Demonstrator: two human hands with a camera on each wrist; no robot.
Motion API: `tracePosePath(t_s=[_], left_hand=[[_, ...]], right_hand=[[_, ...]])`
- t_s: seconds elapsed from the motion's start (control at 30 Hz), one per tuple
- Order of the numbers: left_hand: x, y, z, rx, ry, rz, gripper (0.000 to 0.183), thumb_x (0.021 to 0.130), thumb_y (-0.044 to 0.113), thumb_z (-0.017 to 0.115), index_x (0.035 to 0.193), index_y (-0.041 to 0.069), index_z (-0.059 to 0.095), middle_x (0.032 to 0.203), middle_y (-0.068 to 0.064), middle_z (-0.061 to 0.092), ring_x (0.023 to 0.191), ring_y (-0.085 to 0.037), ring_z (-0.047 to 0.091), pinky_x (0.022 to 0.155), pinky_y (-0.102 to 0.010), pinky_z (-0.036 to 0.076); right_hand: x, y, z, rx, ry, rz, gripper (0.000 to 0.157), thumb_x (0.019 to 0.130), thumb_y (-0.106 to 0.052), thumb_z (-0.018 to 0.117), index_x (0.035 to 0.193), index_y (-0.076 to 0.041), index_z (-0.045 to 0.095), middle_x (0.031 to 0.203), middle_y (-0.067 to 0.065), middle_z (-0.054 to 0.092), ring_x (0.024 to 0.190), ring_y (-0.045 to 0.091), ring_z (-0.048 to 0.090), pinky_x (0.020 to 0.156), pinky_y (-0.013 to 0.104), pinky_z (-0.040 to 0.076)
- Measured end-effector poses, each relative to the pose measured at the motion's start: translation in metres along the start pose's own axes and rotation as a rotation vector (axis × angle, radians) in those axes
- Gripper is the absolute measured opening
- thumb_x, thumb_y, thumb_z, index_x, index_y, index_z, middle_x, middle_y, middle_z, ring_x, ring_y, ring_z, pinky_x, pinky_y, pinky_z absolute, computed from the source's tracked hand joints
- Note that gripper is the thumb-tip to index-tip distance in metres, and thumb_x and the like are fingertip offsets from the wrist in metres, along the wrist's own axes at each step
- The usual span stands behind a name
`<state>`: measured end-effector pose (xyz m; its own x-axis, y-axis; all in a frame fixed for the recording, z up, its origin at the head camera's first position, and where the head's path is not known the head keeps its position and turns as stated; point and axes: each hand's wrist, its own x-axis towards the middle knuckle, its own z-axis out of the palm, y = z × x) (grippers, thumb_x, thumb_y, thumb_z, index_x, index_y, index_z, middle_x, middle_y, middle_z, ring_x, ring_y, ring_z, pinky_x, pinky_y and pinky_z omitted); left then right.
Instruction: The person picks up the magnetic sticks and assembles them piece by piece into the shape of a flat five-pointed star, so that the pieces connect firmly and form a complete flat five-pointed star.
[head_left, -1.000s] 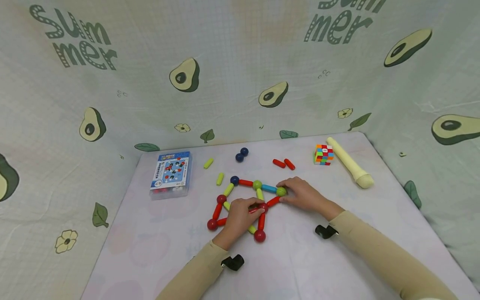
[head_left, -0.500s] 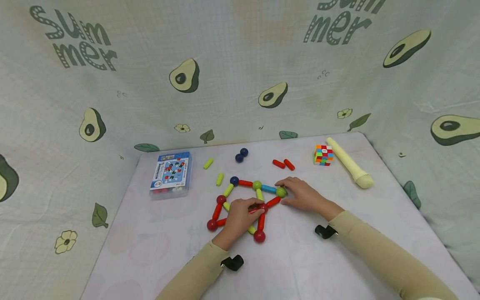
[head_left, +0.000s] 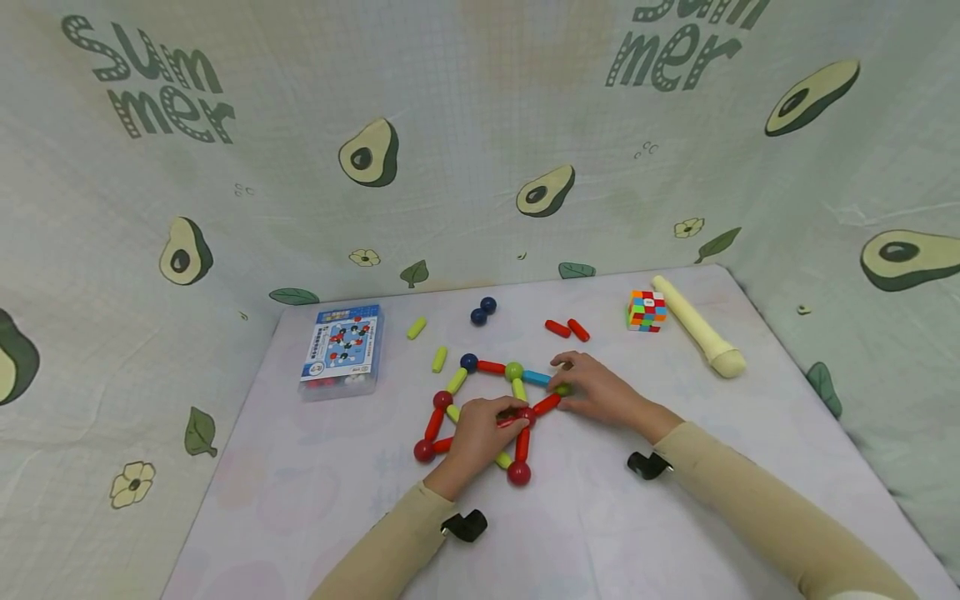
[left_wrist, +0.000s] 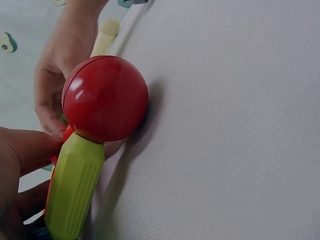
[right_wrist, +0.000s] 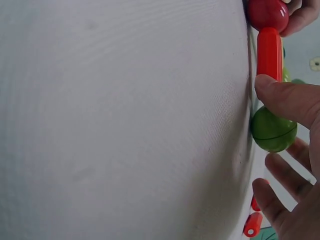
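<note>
On the table lies a flat frame of coloured rods and balls. My left hand (head_left: 476,429) pinches a red ball (head_left: 528,414) where several rods meet. At the frame's right corner my right hand (head_left: 600,390) holds a green ball (right_wrist: 274,130), mostly covered in the head view. Its thumb presses beside the ball, at the end of a red rod (right_wrist: 269,52). A blue rod (head_left: 536,378) runs from that corner to a lime ball (head_left: 513,372). Nearest me is another red ball (left_wrist: 106,97), joined to a lime rod (left_wrist: 75,185).
Two dark blue balls (head_left: 478,317), two red rods (head_left: 557,328) and two lime rods (head_left: 439,359) lie loose behind the frame. A boxed set (head_left: 341,350) stands at left. A puzzle cube (head_left: 647,311) and a pale yellow stick (head_left: 697,325) lie at back right.
My right hand's fingers have shifted slightly and closed over the green ball, covering most of it. The left hand keeps its place, and the frame has barely moved.
</note>
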<state>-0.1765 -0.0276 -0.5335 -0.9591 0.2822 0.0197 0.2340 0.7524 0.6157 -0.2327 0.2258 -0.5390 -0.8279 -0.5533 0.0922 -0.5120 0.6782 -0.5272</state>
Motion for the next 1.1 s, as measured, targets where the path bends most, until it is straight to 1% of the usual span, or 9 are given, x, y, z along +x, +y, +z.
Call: tracePosePath(t_s=[0.17,0.33,0.5,0.7,0.87,1.0,1.1], left_hand=[[0.0008,-0.0011,0.0018,0.005,0.006,0.008,0.033,0.090,0.035,0.079,0.121,0.026,0.075,0.099,0.010,0.072,0.092,-0.013,0.059,0.078,-0.028,0.047],[0.0015,-0.0033,0.0030,0.007,0.010,0.021,0.031,0.090,0.035,0.079,0.120,0.027,0.075,0.097,0.010,0.073,0.090,-0.013,0.059,0.077,-0.028,0.046],[0.0020,-0.0042,0.0037,0.016,0.014,0.025,0.031,0.090,0.036,0.079,0.120,0.027,0.076,0.096,0.010,0.073,0.088,-0.012,0.058,0.076,-0.028,0.045],[0.0021,-0.0046,0.0042,0.005,0.011,0.027,0.031,0.090,0.036,0.079,0.120,0.026,0.076,0.096,0.011,0.072,0.089,-0.011,0.058,0.076,-0.027,0.046],[0.0020,-0.0049,0.0045,0.002,0.017,0.027,0.031,0.090,0.036,0.080,0.119,0.027,0.076,0.096,0.012,0.072,0.089,-0.011,0.058,0.076,-0.027,0.046],[0.0013,-0.0045,0.0039,-0.002,0.015,0.019,0.031,0.089,0.036,0.080,0.119,0.027,0.075,0.097,0.012,0.072,0.090,-0.012,0.059,0.077,-0.027,0.047],[0.0012,-0.0044,0.0035,-0.006,0.012,0.016,0.031,0.090,0.035,0.080,0.119,0.027,0.075,0.097,0.012,0.072,0.090,-0.012,0.058,0.077,-0.028,0.047]], right_hand=[[-0.0002,-0.0023,0.0002,-0.023,0.000,-0.035,0.022,0.087,-0.021,0.083,0.106,-0.029,0.075,0.140,0.008,0.054,0.127,0.031,0.049,0.103,0.055,0.046],[-0.0007,-0.0046,-0.0019,-0.009,0.000,-0.036,0.020,0.088,-0.021,0.082,0.106,-0.029,0.076,0.139,0.008,0.055,0.127,0.030,0.050,0.104,0.053,0.046],[-0.0002,-0.0038,-0.0025,0.000,0.005,-0.043,0.021,0.090,-0.022,0.080,0.109,-0.028,0.076,0.136,0.007,0.056,0.125,0.028,0.051,0.102,0.051,0.048],[0.0003,-0.0046,-0.0018,0.011,0.003,-0.034,0.022,0.091,-0.021,0.079,0.113,-0.022,0.076,0.133,0.007,0.057,0.122,0.026,0.052,0.102,0.047,0.049],[-0.0001,-0.0055,-0.0027,0.033,0.009,-0.009,0.029,0.090,-0.019,0.079,0.118,-0.019,0.072,0.131,0.006,0.058,0.120,0.025,0.054,0.101,0.047,0.050],[-0.0015,-0.0035,-0.0034,0.071,0.012,0.052,0.040,0.090,-0.017,0.080,0.127,-0.016,0.065,0.129,0.002,0.059,0.115,0.021,0.057,0.099,0.045,0.051],[-0.0022,-0.0014,-0.0036,0.087,0.006,0.102,0.041,0.090,-0.016,0.079,0.127,-0.016,0.062,0.126,0.000,0.061,0.110,0.019,0.057,0.099,0.042,0.052]])
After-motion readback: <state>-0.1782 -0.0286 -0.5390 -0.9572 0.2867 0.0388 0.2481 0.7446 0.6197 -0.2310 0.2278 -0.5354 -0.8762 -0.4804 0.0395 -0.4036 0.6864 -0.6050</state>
